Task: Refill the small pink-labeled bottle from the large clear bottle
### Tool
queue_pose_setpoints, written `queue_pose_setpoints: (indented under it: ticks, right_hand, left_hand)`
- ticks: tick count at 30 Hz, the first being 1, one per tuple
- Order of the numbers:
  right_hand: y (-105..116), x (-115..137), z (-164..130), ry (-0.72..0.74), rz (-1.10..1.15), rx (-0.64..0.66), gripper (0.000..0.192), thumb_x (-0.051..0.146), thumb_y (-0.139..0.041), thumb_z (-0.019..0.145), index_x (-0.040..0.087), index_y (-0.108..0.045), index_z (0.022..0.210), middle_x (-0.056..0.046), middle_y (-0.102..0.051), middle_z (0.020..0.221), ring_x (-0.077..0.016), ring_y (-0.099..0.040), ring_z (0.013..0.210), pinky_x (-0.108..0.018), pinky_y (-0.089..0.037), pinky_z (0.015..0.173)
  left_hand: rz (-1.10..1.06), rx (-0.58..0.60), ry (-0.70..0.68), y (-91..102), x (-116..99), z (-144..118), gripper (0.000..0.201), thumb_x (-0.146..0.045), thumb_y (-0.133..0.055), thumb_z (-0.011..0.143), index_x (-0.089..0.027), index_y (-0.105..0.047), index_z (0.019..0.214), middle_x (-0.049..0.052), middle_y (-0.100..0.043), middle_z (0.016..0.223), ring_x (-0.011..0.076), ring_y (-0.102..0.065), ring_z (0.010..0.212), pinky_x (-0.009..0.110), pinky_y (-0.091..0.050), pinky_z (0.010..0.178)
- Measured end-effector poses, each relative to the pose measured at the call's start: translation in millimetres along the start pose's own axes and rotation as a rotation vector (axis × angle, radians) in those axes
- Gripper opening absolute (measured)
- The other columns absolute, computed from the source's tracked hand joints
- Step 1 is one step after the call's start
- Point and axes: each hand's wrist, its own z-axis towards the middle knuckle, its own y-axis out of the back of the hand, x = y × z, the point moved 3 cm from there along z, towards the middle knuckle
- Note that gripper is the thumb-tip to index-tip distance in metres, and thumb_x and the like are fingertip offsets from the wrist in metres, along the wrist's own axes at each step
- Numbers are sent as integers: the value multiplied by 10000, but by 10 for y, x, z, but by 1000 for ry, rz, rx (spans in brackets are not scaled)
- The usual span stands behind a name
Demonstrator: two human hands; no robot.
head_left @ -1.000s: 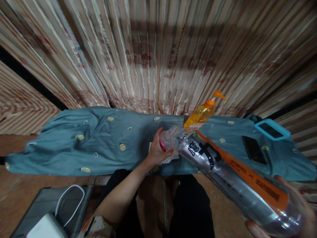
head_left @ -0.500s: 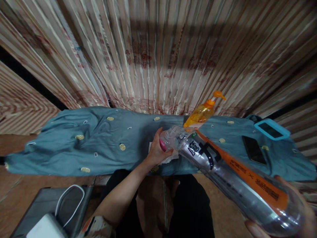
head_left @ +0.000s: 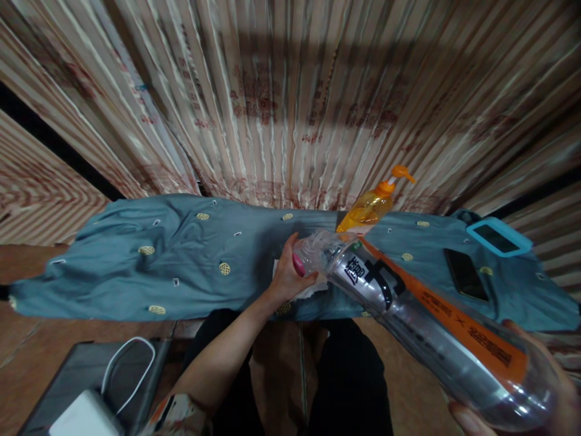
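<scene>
My right hand [head_left: 563, 387], partly cut off at the lower right, is wrapped round the base of a large clear plastic bottle [head_left: 390, 300] with a silver and orange label. The bottle lies tilted, its neck end down and to the left. There it meets a small clear plastic container [head_left: 309, 249] with a pink part; whether the two touch, I cannot tell. Closed round this container are the fingers of my left hand [head_left: 285, 272]. Under that hand lies a white tissue [head_left: 313, 290]. Just behind the bottle's neck stands an orange pump bottle [head_left: 367, 209] with amber liquid.
A teal patterned cloth [head_left: 181, 266] covers the narrow table. To the right lie a dark phone [head_left: 466, 274] and a light-blue framed object [head_left: 499, 236]. A pleated curtain [head_left: 290, 109] hangs behind. At lower left, a white box [head_left: 86, 418] with a cable rests on a dark surface.
</scene>
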Motion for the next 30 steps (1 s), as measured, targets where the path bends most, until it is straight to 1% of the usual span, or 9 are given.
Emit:
queue_pose_setpoints:
  ticks: [4, 8, 12, 15, 17, 20, 23, 26, 30]
  right_hand:
    - [-34, 50, -29, -43, 47, -23, 1094, 388, -981, 659, 235, -484, 1622, -110, -594, 1531, -393, -580, 1305, -578, -375, 1205]
    - [-54, 76, -37, -83, 51, -53, 1088, 429, -984, 650, 252, -504, 1610, -115, -594, 1531, -439, -535, 1384, -652, -306, 1244]
    - [-36, 44, -17, -45, 39, -29, 1079, 420, -973, 673, 256, -485, 1621, -105, -578, 1558, -425, -525, 1409, -637, -309, 1253]
    - [-43, 46, -7, 14, 33, -3, 1091, 388, -986, 653, 239, -494, 1616, -103, -587, 1545, -404, -566, 1354, -614, -329, 1253]
    - [-59, 69, -8, -13, 48, -26, 1065, 395, -981, 660, 228, -515, 1603, -116, -607, 1514, -421, -560, 1360, -646, -313, 1257]
    - [-85, 105, -16, -67, 74, -58, 1029, 419, -969, 672, 235, -537, 1587, -126, -604, 1514, -456, -511, 1421, -702, -273, 1262]
    - [-63, 76, -29, -41, 59, -58, 1064, 418, -981, 650, 244, -525, 1596, -125, -597, 1527, -467, -503, 1429, -732, -256, 1256]
    - [-6, -18, -45, -10, 39, -31, 1096, 410, -987, 640, 234, -505, 1609, -138, -592, 1534, -462, -539, 1384, -748, -265, 1243]
    - [5, -28, -47, -14, 24, -15, 1077, 420, -997, 621, 218, -547, 1578, -149, -615, 1493, -472, -559, 1343, -774, -264, 1227]
  left_hand:
    - [-6, -10, -10, 4, -7, -3, 1154, -271, -963, 615, -229, -333, 1580, 166, -591, 1520, 377, -606, 1413, 574, -448, 1249]
    - [4, -7, -8, 1, -14, -1, 1142, -273, -951, 620, -215, -332, 1578, 170, -594, 1514, 376, -613, 1400, 571, -458, 1241]
    - [2, -4, -3, 1, -15, 2, 1136, -272, -945, 619, -211, -337, 1577, 168, -599, 1501, 376, -609, 1399, 583, -448, 1248]
    - [-5, -7, -1, 1, -9, 1, 1136, -269, -944, 614, -197, -337, 1572, 179, -595, 1503, 385, -602, 1408, 594, -440, 1251]
    - [-8, -12, -1, 2, -7, -1, 1137, -265, -946, 613, -209, -338, 1572, 173, -594, 1508, 382, -605, 1406, 588, -444, 1248]
    - [-2, -14, -2, 4, -15, 0, 1138, -263, -952, 611, -226, -345, 1573, 160, -597, 1508, 376, -610, 1403, 576, -449, 1247]
    - [0, -4, -6, 7, -31, 3, 1139, -263, -952, 608, -216, -347, 1572, 156, -609, 1491, 370, -622, 1390, 569, -460, 1243]
    - [2, -2, -6, 10, -31, 2, 1142, -261, -952, 610, -222, -343, 1576, 150, -605, 1500, 367, -617, 1397, 571, -461, 1244]
    - [-6, -8, 1, 11, -10, 1, 1146, -272, -960, 608, -230, -352, 1578, 151, -585, 1521, 372, -602, 1413, 574, -450, 1252]
